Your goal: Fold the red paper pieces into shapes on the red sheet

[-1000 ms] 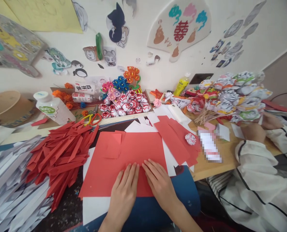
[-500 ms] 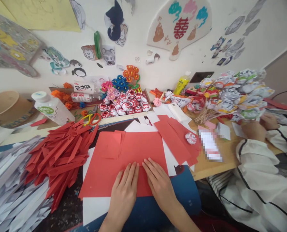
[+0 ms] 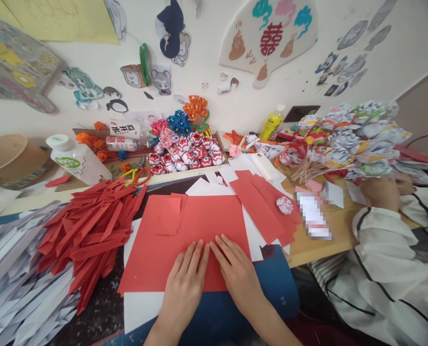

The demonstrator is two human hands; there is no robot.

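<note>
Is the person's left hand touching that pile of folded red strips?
Apart. The head view shows a wide bare stretch of the large red sheet between the left hand and the folded red strips.

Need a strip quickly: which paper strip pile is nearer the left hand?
The red pile; the whitish pile lies farther left, away from the left hand.

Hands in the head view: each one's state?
Left hand: palm down on the red paper; grip underneath cannot be told.
Right hand: palm down on the red paper; grip underneath cannot be told.
</note>
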